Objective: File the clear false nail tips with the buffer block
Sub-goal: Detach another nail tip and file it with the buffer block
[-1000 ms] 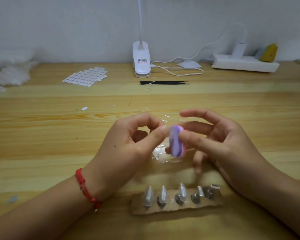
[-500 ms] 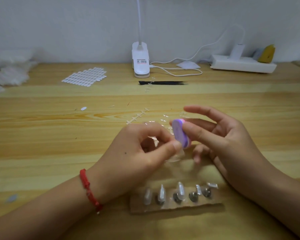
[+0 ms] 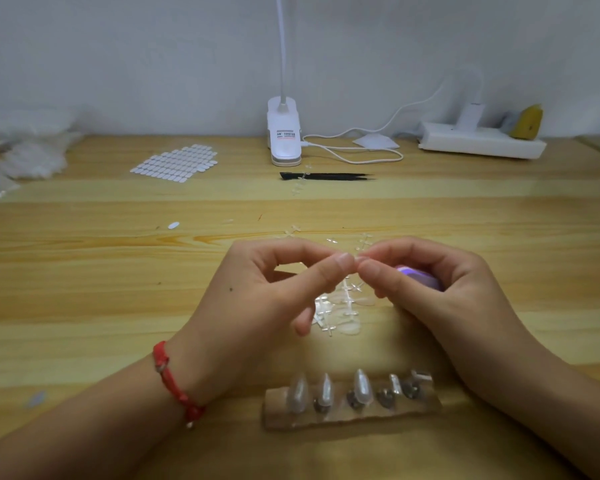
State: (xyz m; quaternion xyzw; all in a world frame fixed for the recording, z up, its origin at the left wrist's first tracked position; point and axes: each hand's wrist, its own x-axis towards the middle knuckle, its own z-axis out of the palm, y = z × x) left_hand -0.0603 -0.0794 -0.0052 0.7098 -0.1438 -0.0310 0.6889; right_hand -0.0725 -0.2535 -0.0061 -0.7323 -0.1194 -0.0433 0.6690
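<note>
Just beyond the cardboard strip (image 3: 350, 415) with its row of mounted nails, the two hands meet fingertip to fingertip above the wooden table (image 3: 84, 271). The left hand (image 3: 253, 299) has thumb and forefinger closed in a pinch. The right hand (image 3: 444, 303) pinches from the other side while its other fingers curl round the purple buffer block (image 3: 418, 277), tucked against the palm. Between the two pinches there seems to be a single clear nail tip (image 3: 356, 261), though it is too small and transparent to be sure. The remaining sprued tips (image 3: 340, 306) lie on the table on the far side of the strip, directly under the pinch. The step looks like settling one tip into the left grip before filing. To do it well, the left pinch should sit low on the tip's base so the edge stands free. The block then needs to come out of the palm to the right fingertips and stroke lightly along that edge. A slack grip risks the tip springing off among the other clear pieces beyond the strip.
</note>
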